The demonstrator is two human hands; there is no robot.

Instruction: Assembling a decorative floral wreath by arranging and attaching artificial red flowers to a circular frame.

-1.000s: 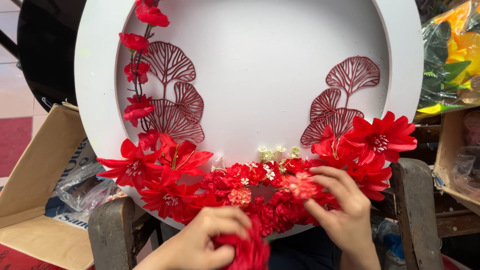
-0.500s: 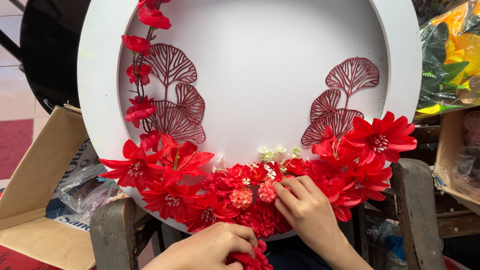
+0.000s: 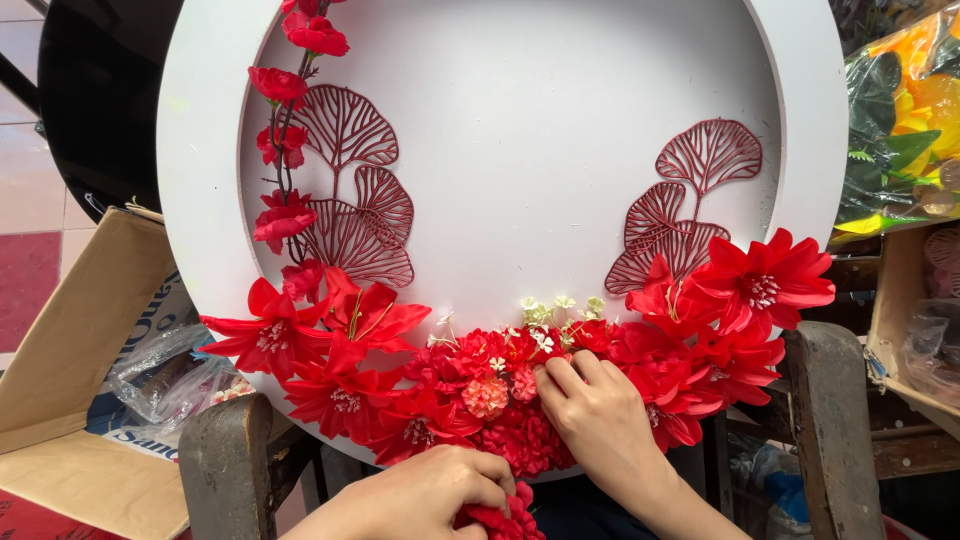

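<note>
Left hand (image 3: 430,495) clenched around red flower cluster (image 3: 505,520) below white round board (image 3: 205,180). Right hand (image 3: 600,420) released, fingertips pressing flowers (image 3: 500,385) on board.

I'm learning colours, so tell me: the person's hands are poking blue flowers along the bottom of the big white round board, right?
Not quite. The head view shows the flowers are red, not blue. The rest fits: the right hand presses into them along the bottom of the white round board, and the left hand holds a red bunch below.
</note>
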